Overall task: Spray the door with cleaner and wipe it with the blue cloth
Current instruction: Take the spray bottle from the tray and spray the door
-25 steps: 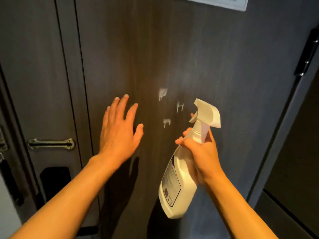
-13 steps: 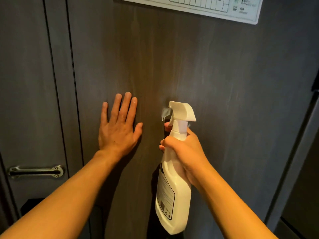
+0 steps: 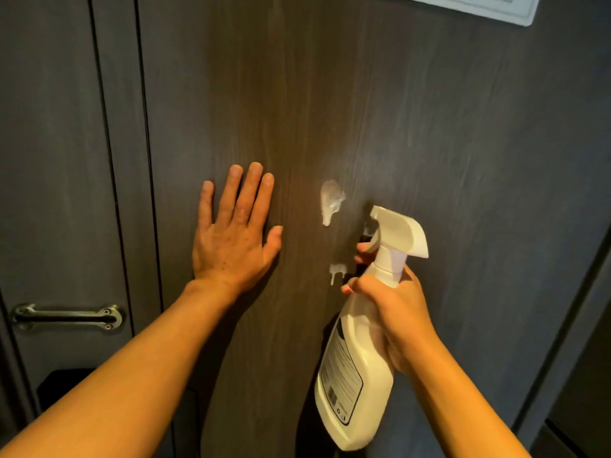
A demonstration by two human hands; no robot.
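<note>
A dark wood-grain door (image 3: 380, 110) fills the view. My left hand (image 3: 233, 233) lies flat on it with fingers spread, holding nothing. My right hand (image 3: 393, 312) grips the neck of a white spray bottle (image 3: 357, 375), fingers on the trigger, nozzle close to the door. White foam blobs cling to the door: a larger foam blob (image 3: 330, 200) left of the nozzle and a smaller dripping foam blob (image 3: 336, 271) below it. No blue cloth is in view.
A metal pull handle (image 3: 66, 316) sits on the panel at lower left, with a dark cut-out (image 3: 66, 385) beneath it. A white printed sign (image 3: 489, 8) hangs at the top right of the door. The door frame edge (image 3: 568, 325) runs down the right side.
The bottle has shifted right and away from my left hand, uncovering fresh foam on the door. My left hand stays flat on the door.
</note>
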